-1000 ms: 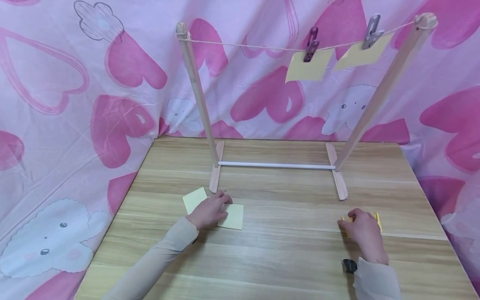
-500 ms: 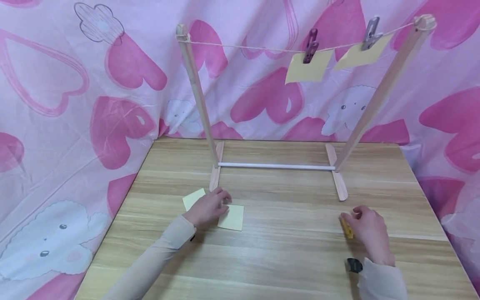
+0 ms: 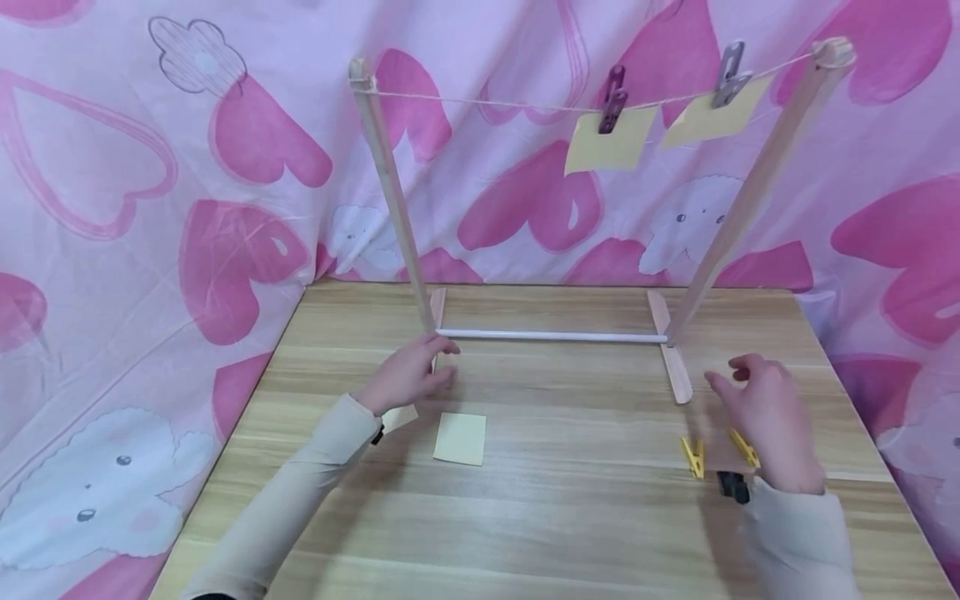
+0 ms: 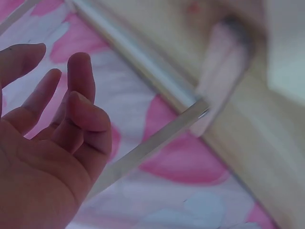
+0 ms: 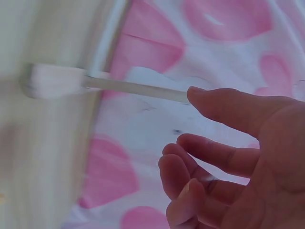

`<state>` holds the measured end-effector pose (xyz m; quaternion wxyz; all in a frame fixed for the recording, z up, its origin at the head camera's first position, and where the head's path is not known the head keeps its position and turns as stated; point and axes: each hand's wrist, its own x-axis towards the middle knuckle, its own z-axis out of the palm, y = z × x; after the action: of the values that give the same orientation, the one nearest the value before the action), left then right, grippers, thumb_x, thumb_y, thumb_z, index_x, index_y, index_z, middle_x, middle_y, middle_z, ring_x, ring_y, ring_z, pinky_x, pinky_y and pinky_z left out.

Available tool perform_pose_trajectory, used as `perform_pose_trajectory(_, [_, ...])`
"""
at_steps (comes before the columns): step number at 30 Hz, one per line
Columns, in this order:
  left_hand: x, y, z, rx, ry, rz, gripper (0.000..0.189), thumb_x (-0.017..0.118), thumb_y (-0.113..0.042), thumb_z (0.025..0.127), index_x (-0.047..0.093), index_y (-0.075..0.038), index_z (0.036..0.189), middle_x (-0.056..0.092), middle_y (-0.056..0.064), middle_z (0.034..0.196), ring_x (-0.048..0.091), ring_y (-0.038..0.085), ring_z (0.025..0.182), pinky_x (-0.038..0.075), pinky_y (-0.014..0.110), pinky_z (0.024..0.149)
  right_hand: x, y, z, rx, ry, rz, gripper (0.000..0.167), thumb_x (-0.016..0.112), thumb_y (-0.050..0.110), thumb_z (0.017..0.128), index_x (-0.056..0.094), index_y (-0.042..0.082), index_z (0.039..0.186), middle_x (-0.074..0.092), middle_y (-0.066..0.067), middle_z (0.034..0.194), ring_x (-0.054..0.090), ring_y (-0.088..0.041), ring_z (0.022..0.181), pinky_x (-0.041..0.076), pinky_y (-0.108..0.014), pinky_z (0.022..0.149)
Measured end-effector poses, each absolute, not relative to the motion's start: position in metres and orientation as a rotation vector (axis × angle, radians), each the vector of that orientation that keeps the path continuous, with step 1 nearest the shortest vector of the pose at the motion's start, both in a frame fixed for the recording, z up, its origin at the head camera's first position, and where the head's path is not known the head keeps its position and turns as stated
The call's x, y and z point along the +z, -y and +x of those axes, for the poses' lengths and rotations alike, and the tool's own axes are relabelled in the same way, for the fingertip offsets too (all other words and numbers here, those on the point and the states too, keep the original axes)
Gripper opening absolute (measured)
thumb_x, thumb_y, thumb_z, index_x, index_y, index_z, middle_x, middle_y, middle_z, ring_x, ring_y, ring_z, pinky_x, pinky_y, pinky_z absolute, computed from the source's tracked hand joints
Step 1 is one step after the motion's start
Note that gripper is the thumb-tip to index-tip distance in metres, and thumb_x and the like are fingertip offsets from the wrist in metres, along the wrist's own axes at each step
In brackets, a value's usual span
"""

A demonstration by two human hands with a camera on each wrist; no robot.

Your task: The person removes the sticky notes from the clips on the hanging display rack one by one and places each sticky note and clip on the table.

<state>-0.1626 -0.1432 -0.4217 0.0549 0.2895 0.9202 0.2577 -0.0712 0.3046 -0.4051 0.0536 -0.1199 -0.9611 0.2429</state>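
My left hand (image 3: 408,373) hovers by the foot of the rack's left post (image 3: 393,196), fingers loosely bent and holding nothing. Below it lie two pale yellow paper notes: one square note (image 3: 460,439) in full sight, another note (image 3: 401,417) partly hidden by my wrist. On the right, my right hand (image 3: 776,417) is raised, its fingers relaxed around empty air, as the right wrist view confirms. Two yellow clothespins, a left clothespin (image 3: 693,458) and a right clothespin (image 3: 745,448), lie on the table beneath and beside that hand.
Between two wooden posts runs a string (image 3: 480,102). From it hang a note (image 3: 609,143) under a purple clothespin (image 3: 613,100) and another note (image 3: 716,117) under a grey clothespin (image 3: 730,77). A white rod (image 3: 555,336) joins the posts low down. Patterned pink cloth (image 3: 255,267) surrounds the table.
Both hands have risen from the table and moved forward. The left came away from the notes; the right left the yellow clothespins, which now show on the table.
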Motion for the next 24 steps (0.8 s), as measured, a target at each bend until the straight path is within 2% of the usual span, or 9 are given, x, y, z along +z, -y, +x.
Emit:
perform_pose_trajectory(6, [-0.387, 0.137, -0.179, 0.923, -2.791, 0.868, 0.029, 0.063, -0.019, 0.093, 0.06, -0.007, 0.119, 0.058, 0.007, 0.103, 0.052, 0.012, 0.07, 0.046, 0.027, 0.061, -0.368, -0.304, -0.084, 0.665, 2.782, -0.288, 0.042, 0.063, 0.024, 0.091, 0.06, -0.013, 0.111, 0.061, -0.032, 0.1, 0.055, -0.046, 0.088, 0.042, -0.056, 0.073])
perform_pose_trajectory(10, [-0.365, 0.137, -0.187, 1.117, -2.767, 0.876, 0.027, 0.063, -0.013, 0.092, 0.06, -0.003, 0.117, 0.059, 0.011, 0.103, 0.055, 0.014, 0.065, 0.048, 0.026, 0.058, -0.349, -0.304, -0.092, 0.648, 2.704, -0.197, 0.038, 0.063, 0.022, 0.091, 0.062, -0.009, 0.112, 0.062, -0.03, 0.101, 0.059, -0.045, 0.083, 0.042, -0.057, 0.073])
perform_pose_trajectory(14, [-0.349, 0.137, -0.194, 1.285, -2.807, 0.879, 0.02, 0.063, -0.007, 0.091, 0.062, 0.001, 0.11, 0.063, 0.013, 0.095, 0.056, 0.016, 0.062, 0.048, 0.025, 0.056, -0.334, -0.298, -0.099, 0.64, 2.664, -0.134, 0.035, 0.062, 0.021, 0.091, 0.062, -0.008, 0.111, 0.06, -0.028, 0.102, 0.06, -0.044, 0.083, 0.042, -0.057, 0.074])
perform_pose_trajectory(17, [-0.338, 0.133, -0.197, 1.408, -2.805, 0.8, 0.019, 0.061, -0.009, 0.093, 0.064, 0.0, 0.11, 0.065, 0.014, 0.098, 0.058, 0.019, 0.064, 0.049, 0.024, 0.058, -0.322, -0.291, -0.105, 0.643, 2.638, -0.102, 0.033, 0.062, 0.02, 0.092, 0.063, -0.008, 0.109, 0.059, -0.027, 0.101, 0.058, -0.043, 0.086, 0.04, -0.058, 0.078])
perform_pose_trajectory(19, [-0.33, 0.128, -0.198, 1.497, -2.775, 0.715, 0.02, 0.06, -0.011, 0.094, 0.064, -0.002, 0.112, 0.066, 0.015, 0.105, 0.058, 0.02, 0.064, 0.048, 0.023, 0.057, -0.314, -0.286, -0.109, 0.65, 2.607, -0.055, 0.031, 0.063, 0.018, 0.091, 0.064, -0.007, 0.108, 0.06, -0.028, 0.099, 0.058, -0.044, 0.087, 0.038, -0.058, 0.08])
perform_pose_trajectory(22, [-0.322, 0.119, -0.202, 1.668, -2.694, 0.608, 0.022, 0.059, -0.014, 0.095, 0.063, -0.003, 0.113, 0.066, 0.015, 0.108, 0.06, 0.019, 0.064, 0.047, 0.022, 0.056, -0.3, -0.277, -0.118, 0.655, 2.546, 0.033, 0.028, 0.065, 0.017, 0.09, 0.065, -0.005, 0.108, 0.062, -0.026, 0.096, 0.058, -0.042, 0.087, 0.037, -0.053, 0.078])
perform_pose_trajectory(23, [-0.319, 0.115, -0.203, 1.742, -2.653, 0.567, 0.022, 0.059, -0.015, 0.095, 0.064, -0.004, 0.113, 0.067, 0.014, 0.108, 0.06, 0.017, 0.064, 0.048, 0.021, 0.057, -0.295, -0.274, -0.12, 0.664, 2.525, 0.067, 0.028, 0.066, 0.016, 0.089, 0.066, -0.005, 0.107, 0.063, -0.025, 0.095, 0.059, -0.039, 0.085, 0.039, -0.047, 0.078])
perform_pose_trajectory(24, [-0.317, 0.11, -0.204, 1.834, -2.593, 0.522, 0.022, 0.059, -0.015, 0.095, 0.063, -0.003, 0.113, 0.067, 0.013, 0.107, 0.06, 0.015, 0.064, 0.049, 0.021, 0.058, -0.289, -0.271, -0.123, 0.672, 2.507, 0.101, 0.027, 0.067, 0.017, 0.089, 0.066, -0.003, 0.107, 0.064, -0.024, 0.094, 0.061, -0.032, 0.081, 0.042, -0.039, 0.077])
